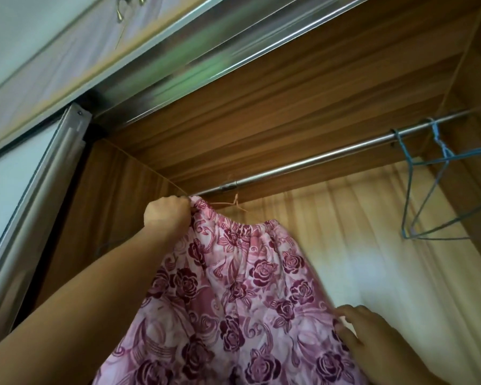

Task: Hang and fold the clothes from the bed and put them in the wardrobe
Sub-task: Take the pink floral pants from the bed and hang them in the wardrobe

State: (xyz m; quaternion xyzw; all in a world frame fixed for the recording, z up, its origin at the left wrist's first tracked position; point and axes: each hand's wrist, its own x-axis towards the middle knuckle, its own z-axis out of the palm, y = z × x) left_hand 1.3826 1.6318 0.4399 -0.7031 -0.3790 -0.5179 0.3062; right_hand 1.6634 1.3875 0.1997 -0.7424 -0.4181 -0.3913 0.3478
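Note:
A pink skirt [233,287] with dark red roses and a gathered waistband hangs inside the open wardrobe, just below the metal rail [331,155]. My left hand [168,215] grips the left end of the waistband, raised close under the rail. A thin pink hanger wire [235,205] shows above the waistband. My right hand [364,337] touches the skirt's right edge lower down, its fingers curled on the cloth. The skirt's hem is out of view.
Two empty blue wire hangers [439,190] hang on the rail at the right. The wardrobe's wooden top panel [289,93] and left wall [109,204] close in the space. A sliding door frame [39,204] stands at the left.

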